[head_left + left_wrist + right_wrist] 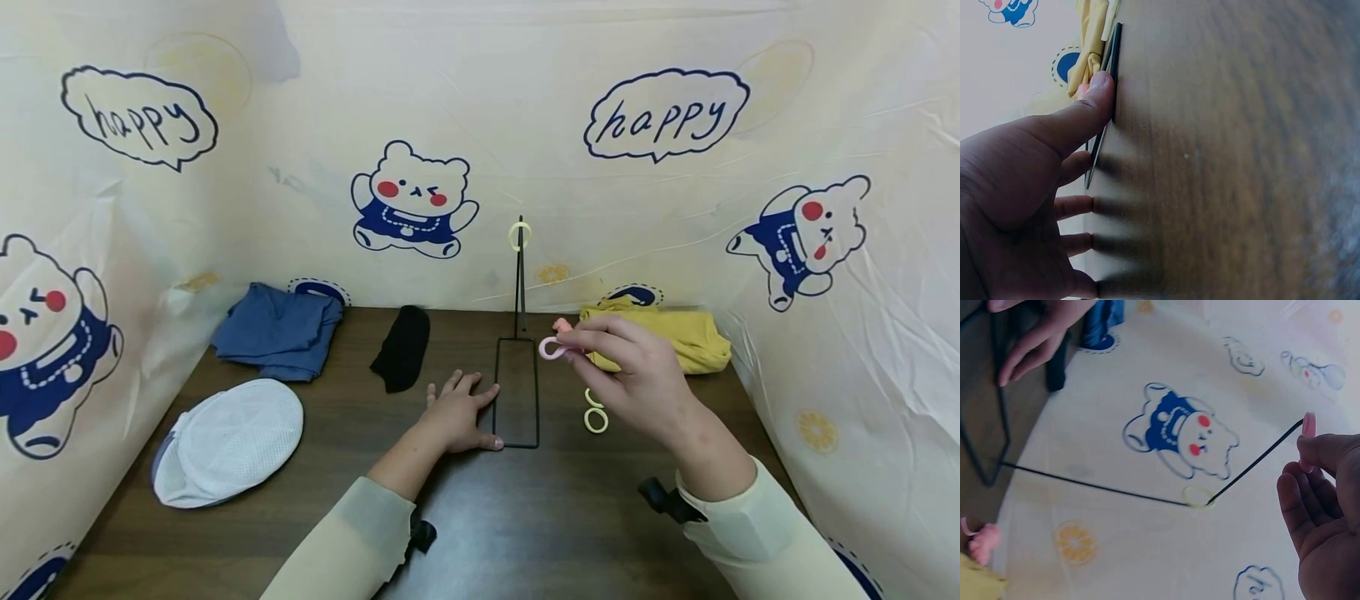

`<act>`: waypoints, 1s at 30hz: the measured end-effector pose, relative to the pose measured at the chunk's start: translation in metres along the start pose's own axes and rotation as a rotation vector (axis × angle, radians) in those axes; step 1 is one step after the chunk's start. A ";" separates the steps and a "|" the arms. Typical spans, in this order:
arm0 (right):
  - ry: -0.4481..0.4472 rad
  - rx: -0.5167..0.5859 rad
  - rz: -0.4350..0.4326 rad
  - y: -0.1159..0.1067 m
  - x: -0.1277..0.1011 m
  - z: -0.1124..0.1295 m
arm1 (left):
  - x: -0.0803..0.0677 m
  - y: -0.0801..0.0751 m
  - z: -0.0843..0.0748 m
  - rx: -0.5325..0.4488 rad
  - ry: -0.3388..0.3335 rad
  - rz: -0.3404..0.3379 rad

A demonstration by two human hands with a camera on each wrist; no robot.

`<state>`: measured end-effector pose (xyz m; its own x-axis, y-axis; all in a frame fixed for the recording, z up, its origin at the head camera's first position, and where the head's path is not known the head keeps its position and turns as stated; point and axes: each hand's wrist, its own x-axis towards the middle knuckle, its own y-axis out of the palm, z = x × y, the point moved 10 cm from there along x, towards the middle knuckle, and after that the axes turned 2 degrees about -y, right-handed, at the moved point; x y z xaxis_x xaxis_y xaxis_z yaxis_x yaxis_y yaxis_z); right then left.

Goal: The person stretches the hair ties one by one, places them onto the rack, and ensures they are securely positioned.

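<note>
A black wire stand [538, 400] has a flat rectangular base, an upright rod and a long arm slanting up from it. My left hand [456, 417] lies spread on the table, with thumb and index fingertip touching the base's left side. Between thumb and fingers, my right hand [637, 375] pinches a pink ring [550, 350]. The free end of the stand's arm [1260, 455] meets that pink ring in the right wrist view. A pale yellow ring [1198, 497] hangs at the bend of the stand. Two more pale yellow rings, the nearer one [596, 432] fully visible, lie below my right hand.
Folded yellow cloth [701, 342] lies at the back right, with a small pink object [985, 542] beside it. On the left are folded blue cloth [277, 329], a black sock [402, 348] and a white cap [232, 442]. A printed cloth backdrop [525, 108] surrounds the table.
</note>
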<state>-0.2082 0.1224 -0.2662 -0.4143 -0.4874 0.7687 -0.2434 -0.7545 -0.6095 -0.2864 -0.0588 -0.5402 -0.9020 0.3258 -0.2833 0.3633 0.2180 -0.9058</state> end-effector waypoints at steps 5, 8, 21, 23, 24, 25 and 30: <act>-0.029 0.031 -0.027 -0.001 0.014 0.010 | 0.000 0.001 0.000 0.001 0.003 0.001; -0.032 0.052 -0.036 0.001 0.020 0.012 | 0.000 0.001 0.000 0.000 0.002 -0.002; 0.001 0.048 -0.025 0.017 0.030 -0.004 | 0.000 0.001 0.000 -0.003 0.005 -0.008; 0.004 0.044 -0.025 0.019 0.031 -0.008 | 0.000 0.001 0.000 -0.006 0.006 -0.008; 0.005 0.041 -0.028 0.020 0.032 -0.010 | 0.000 0.001 0.000 -0.006 0.005 -0.008; 0.005 0.039 -0.033 0.021 0.033 -0.012 | 0.000 0.001 0.000 -0.006 0.005 -0.009; 0.039 0.034 -0.031 0.027 0.036 -0.027 | 0.000 0.000 -0.001 0.000 0.006 -0.014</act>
<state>-0.2537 0.0962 -0.2604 -0.4406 -0.4465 0.7788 -0.2269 -0.7840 -0.5778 -0.2861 -0.0580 -0.5404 -0.9055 0.3279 -0.2692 0.3510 0.2227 -0.9095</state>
